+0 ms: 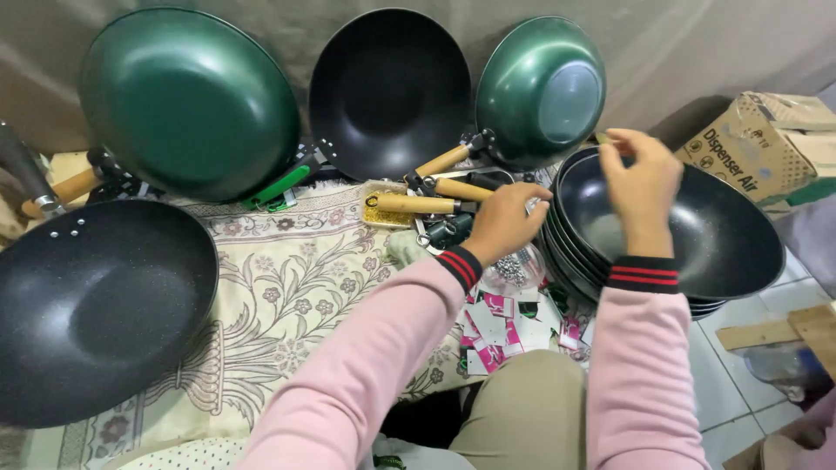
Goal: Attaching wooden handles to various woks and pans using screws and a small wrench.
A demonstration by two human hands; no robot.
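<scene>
Two hands worked over a patterned mat [287,287] spread on the floor. The left hand [503,222] reached down with its fingers curled into a heap of wooden pan handles [418,202] and small metal parts just beyond the near pink sleeve; whether it actually clasped anything there I cannot tell. The right hand [640,178] was raised above the far rim of a stack of dark woks [723,244] at the right, its fingertips pinched together on something too small to make out. A clear bag of screws [514,268] lay just beneath the left wrist, and a litter of pink and white paper scraps [501,326] lay nearer still, beside the person's knee.

Far across the mat, three pans leaned against a cloth backdrop: a big green wok [187,100] on the left, a black wok [387,87] in the middle, and a smaller green wok [540,87] to the right. Another black wok [91,305] rested at the near left. A cardboard box [766,144] stood at the far right.
</scene>
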